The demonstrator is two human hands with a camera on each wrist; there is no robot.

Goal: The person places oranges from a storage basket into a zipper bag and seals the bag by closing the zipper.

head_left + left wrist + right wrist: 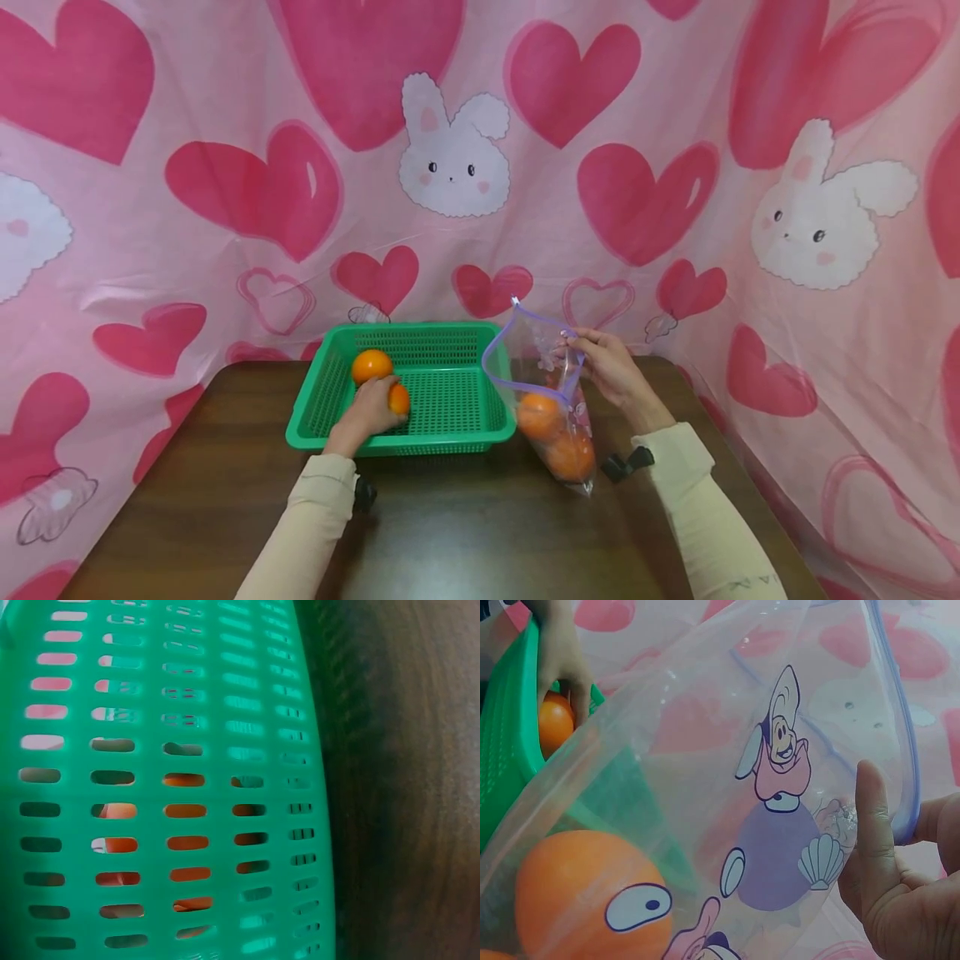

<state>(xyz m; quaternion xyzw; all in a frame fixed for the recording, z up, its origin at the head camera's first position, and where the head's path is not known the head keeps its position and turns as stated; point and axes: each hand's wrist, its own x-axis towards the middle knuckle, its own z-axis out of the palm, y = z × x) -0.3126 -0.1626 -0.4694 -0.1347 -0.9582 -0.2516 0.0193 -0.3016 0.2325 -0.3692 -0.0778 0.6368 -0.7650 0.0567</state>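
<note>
Inside the green plastic basket (450, 437), my left hand (370, 408) grips an orange (399, 401), its fingers curled over the top. Another orange (372, 366) lies just behind that hand. My right hand (611, 367) pinches the rim of a clear zip bag (525, 367) with a purple edge, and the bag's mouth gapes toward the basket. Oranges rest low in the bag, one upper orange (538, 415) and a lower orange (570, 457). In the right wrist view, cartoon prints show on the bag. The basket's slotted wall (172, 795) mostly hides the left hand in the left wrist view.
Basket and bag are on a dark wooden table (450, 533), the bag just right of the basket. A pink cloth (450, 250) with hearts and rabbits hangs behind the table and along its sides.
</note>
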